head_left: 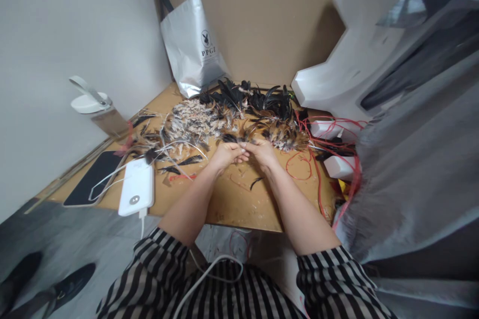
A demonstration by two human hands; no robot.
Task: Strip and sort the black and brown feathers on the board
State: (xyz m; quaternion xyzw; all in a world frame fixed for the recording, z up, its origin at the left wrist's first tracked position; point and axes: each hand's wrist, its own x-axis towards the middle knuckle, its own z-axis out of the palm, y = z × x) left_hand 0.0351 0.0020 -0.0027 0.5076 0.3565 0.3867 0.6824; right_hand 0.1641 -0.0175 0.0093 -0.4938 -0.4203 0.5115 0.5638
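My left hand [224, 154] and my right hand [262, 152] meet over the middle of a brown board table [239, 199], fingers pinched together. They appear to grip a small feather or quill between them, too small to name with certainty. Just beyond the hands lies a wide heap of feathers: pale speckled ones [194, 122] at the left, black ones [258, 97] at the back, brown ones [284, 137] at the right. A single dark feather [256, 182] lies on the board under my right wrist.
A white power bank [136, 187] with a cable and a black phone [93, 177] lie at the left. A silver bag [192, 45] stands at the back. Red thread [318, 159] and white blocks [339, 167] crowd the right edge. A white-lidded bottle [97, 107] stands far left.
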